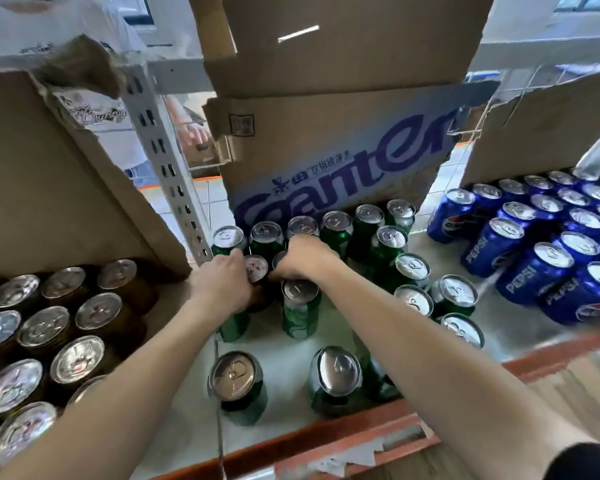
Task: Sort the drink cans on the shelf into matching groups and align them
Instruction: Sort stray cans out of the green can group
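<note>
Around the brown can [256, 268], green cans [300, 306] crowd before a cardboard box [326, 150].

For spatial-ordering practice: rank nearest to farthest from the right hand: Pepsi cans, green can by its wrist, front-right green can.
1. Green can by the wrist, beside the right hand.
2. Front-right green can, at shelf edge.
3. Pepsi cans, far right.

Bright, even daylight fills the scene; windows [586, 3] glow above and behind the cardboard box [343, 157]. Left of the box, lids of the brown cans [84, 362] glare white. Right of it, the blue cans [520, 271] smear with motion blur. Below it, shadows are soft. Lines lean outward on both sides from wide-angle distortion.
</note>
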A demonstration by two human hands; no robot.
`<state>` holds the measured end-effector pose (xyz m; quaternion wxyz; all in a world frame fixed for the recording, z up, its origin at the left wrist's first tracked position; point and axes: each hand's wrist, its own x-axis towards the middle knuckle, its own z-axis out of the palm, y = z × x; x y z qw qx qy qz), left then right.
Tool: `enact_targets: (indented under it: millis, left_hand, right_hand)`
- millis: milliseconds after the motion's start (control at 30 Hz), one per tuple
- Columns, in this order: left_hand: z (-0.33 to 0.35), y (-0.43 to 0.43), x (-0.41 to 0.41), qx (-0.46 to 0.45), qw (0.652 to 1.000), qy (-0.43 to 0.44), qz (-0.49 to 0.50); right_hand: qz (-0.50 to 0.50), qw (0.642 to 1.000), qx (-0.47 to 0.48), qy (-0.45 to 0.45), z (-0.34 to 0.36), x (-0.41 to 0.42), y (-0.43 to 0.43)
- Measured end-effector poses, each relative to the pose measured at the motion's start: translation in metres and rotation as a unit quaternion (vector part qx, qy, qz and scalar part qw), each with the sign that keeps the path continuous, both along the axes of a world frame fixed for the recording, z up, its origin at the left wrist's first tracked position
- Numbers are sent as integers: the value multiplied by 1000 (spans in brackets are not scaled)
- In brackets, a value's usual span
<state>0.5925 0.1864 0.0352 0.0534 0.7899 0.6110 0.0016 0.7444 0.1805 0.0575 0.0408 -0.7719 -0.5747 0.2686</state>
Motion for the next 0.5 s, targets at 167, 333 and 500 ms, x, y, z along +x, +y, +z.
enact_targets:
  millis: [167,333,500]
  left_hand:
    - [-4,-2,-2,44,999,-24,8]
    - [2,-6,0,46,998,-35,10]
    - [25,-4,-9,110,982,-149,-33]
  right_hand:
    - [27,999,23,-23,5,4,-1]
    - [9,998,67,4,19,10,-12]
    - [-26,983,170,59,63,30,-29]
